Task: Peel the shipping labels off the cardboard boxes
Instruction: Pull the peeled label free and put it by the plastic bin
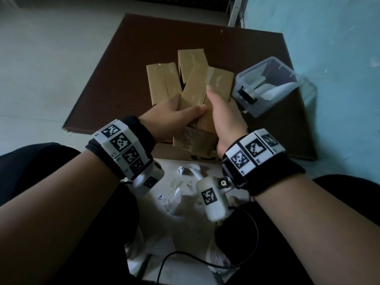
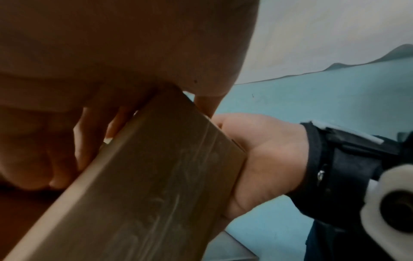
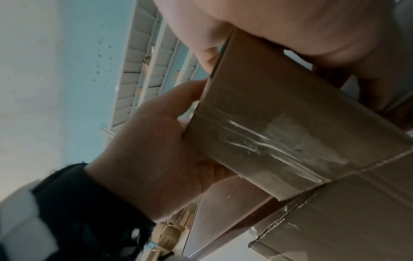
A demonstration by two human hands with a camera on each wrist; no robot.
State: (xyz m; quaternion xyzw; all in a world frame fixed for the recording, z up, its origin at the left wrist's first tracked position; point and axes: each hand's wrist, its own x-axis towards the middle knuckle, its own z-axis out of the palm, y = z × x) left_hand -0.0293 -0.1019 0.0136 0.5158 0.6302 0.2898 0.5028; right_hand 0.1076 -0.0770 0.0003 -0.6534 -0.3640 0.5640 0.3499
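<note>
Head view: long narrow cardboard box (image 1: 194,93) held tilted between both hands above a brown board (image 1: 115,79), its near end low, far end raised over other boxes. Left hand (image 1: 174,118) grips the box from its left side, thumb laid across the top face, fingers wrapped under; left wrist view confirms fingers (image 2: 93,134) curled against the box's edge. Right hand (image 1: 224,120) holds the right side, thumb pointing up along the box edge; its fingers are hidden behind the box in this view, though the right wrist view shows fingertips (image 3: 208,58) curled over the far edge. Clear tape (image 3: 268,141), wrinkled and glossy, covers the box's near face. No label can be made out on any visible face. Three more cardboard boxes (image 1: 162,83) lie flat on the board behind the held one, partly covered by it. Another larger box (image 1: 193,140) sits beneath the hands, mostly obscured. Clear plastic container (image 1: 267,85) stands just right of the boxes, white contents inside, indistinct. Paper scraps (image 1: 181,184) lie on the pale floor between the person's knees. Lighting dim; fine detail poor.
</note>
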